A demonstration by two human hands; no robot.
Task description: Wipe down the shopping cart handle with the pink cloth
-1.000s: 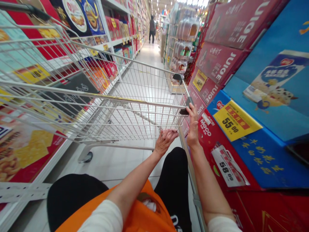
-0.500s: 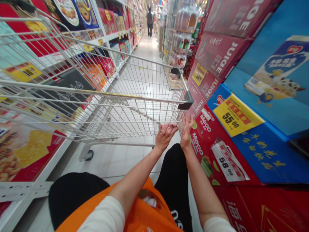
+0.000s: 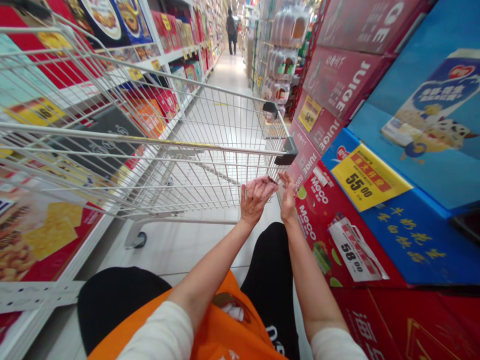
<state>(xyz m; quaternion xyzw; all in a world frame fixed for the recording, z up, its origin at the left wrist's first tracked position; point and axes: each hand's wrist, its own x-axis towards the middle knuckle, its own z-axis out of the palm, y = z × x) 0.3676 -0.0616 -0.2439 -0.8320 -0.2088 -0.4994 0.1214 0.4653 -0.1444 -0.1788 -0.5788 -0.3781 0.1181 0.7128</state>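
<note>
My left hand is closed on a crumpled pink cloth, which bunches over and beyond its fingers. The cloth lies by the wire end of a metal shopping cart, below the cart's black corner cap. Just right of the cloth, my right hand is raised with its fingers loosely extended and apart. Its fingertips come close to the cloth's edge, and I cannot tell whether they touch. No object shows in that hand.
The cart stands across the aisle before my knees. Stacked drink cartons rise close on the right, with a yellow price sign. Boxed-food shelves line the left. Far down the tiled aisle, a person stands.
My left hand has risen slightly with the cloth, and more of the cloth shows. The fingers of my right hand have bent a little toward it. The cart's near end has shifted slightly left.
</note>
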